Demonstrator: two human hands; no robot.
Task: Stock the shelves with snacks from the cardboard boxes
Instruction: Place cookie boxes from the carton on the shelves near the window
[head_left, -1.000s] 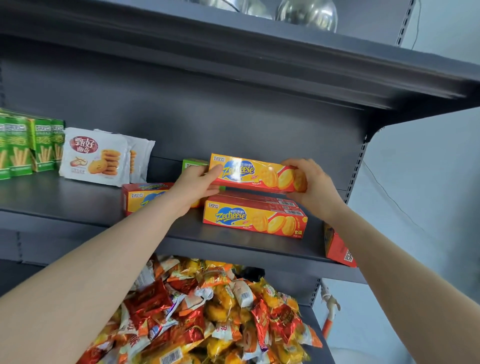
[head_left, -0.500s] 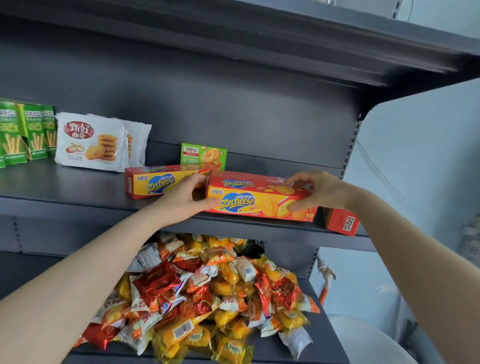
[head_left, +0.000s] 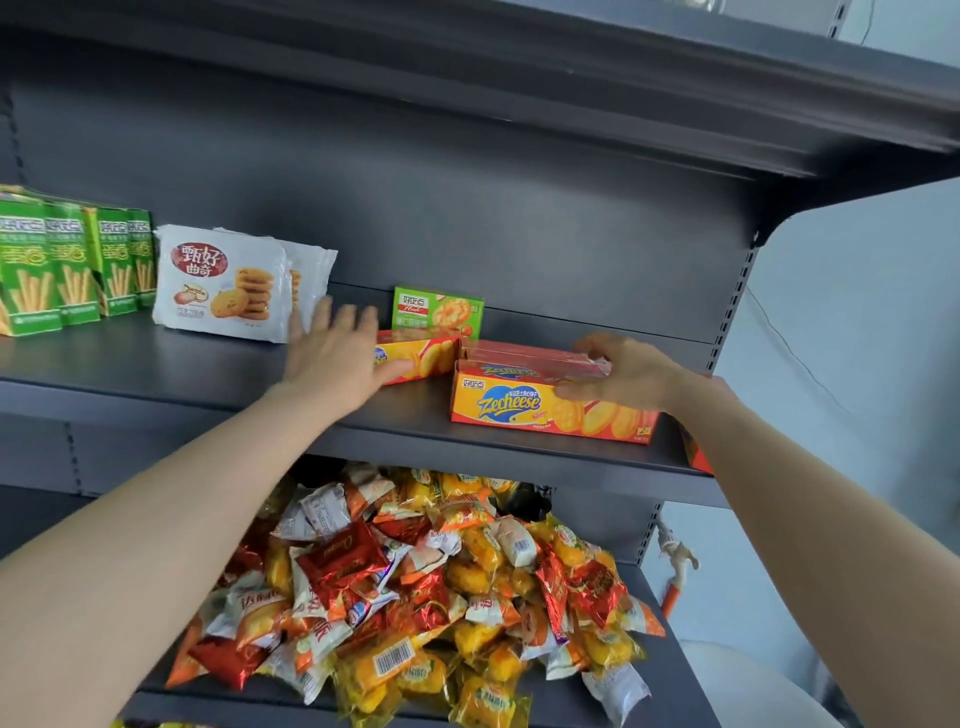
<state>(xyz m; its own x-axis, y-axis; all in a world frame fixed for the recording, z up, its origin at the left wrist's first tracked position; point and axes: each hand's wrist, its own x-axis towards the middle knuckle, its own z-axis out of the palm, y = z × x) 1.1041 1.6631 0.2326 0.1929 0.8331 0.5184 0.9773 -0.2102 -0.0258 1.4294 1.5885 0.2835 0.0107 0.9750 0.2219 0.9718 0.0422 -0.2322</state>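
Grey metal shelving fills the frame, with a pale wall at the right. At the upper left of the middle shelf (head_left: 156, 364) stand green stick-snack boxes (head_left: 52, 265), then white cookie bags (head_left: 223, 283) leaning on the back panel. Right of them the left grip (head_left: 337, 353) is released, its fingers straight and spread and its thumb touching a Zecheese box (head_left: 415, 356) lying in mid-frame. A small green box (head_left: 439, 312) stands behind that. Just right, a front Zecheese box (head_left: 519, 410) stands on its long edge near the shelf lip. The right grip (head_left: 623, 371) lies loosely over it, fingers on top, thumb flat on the face, unclenched. On the lower shelf is a heap of wrapped snacks (head_left: 441, 597).
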